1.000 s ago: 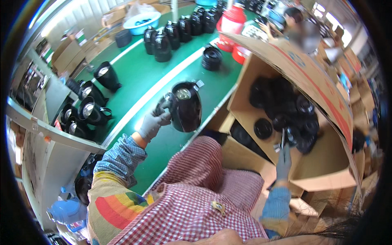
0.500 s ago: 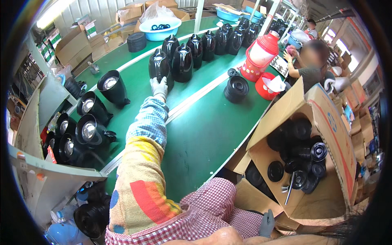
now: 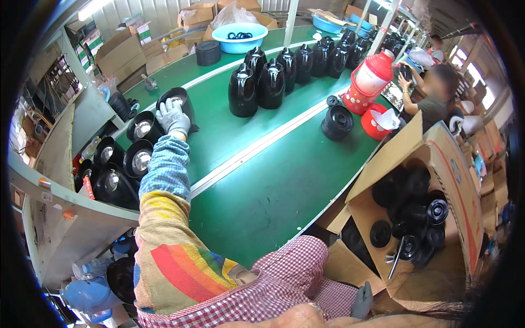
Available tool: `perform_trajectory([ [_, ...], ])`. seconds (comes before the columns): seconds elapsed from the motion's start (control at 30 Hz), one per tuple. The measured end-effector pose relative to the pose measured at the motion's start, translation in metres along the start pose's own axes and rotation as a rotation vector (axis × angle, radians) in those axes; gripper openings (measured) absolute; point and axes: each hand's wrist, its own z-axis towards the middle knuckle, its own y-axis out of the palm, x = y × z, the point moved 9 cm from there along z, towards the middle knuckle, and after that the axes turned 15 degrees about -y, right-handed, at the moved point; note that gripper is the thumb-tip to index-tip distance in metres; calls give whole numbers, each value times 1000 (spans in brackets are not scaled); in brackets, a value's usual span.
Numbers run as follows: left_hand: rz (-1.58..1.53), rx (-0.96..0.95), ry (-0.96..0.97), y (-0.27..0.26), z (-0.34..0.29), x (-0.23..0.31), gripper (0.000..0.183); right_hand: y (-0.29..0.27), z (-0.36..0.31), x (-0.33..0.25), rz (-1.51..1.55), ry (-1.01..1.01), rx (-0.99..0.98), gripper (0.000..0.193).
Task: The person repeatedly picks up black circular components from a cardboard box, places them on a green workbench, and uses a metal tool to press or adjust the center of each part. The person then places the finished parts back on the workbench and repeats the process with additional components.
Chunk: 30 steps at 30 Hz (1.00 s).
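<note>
My left hand (image 3: 174,117), in a grey glove, lies over the rim of a black jug (image 3: 189,109) on the green table (image 3: 246,208), its fingers bent over the open end. A silvery round surface shows inside that jug. Several similar black jugs (image 3: 136,156) with silvery insides are grouped beside it at the left. Farther right, several glossy black jugs (image 3: 243,93) stand upright in a row. My right hand (image 3: 362,300), also gloved in grey, is low at the right by my checked apron; it holds nothing visible and its fingers point upward, partly apart.
Stacked black lids (image 3: 337,121) sit near a red-and-white flask (image 3: 369,82) and a red bucket (image 3: 377,121). An open carton (image 3: 454,202) of black parts is on my right. A blue basin (image 3: 239,39) is at the back. Another person (image 3: 435,93) works at the far right.
My left hand has left the front glossy jug in the row and moved left onto a jug in the left group. The view has shifted. My right hand stays low.
</note>
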Motion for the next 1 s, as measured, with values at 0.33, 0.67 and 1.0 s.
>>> perform_trajectory([
  [0.33,-664,-33,804,-194,-188,62,33,-13,35,-144,236,-136,-97,44],
  [0.67,-947,-462,1432,-361,-550,108,25,-11,50,-262,508,-355,-91,89],
  [1.0,-962,-753,2110,-374,-646,62,37,23,-2,-149,1165,-215,-555,70],
])
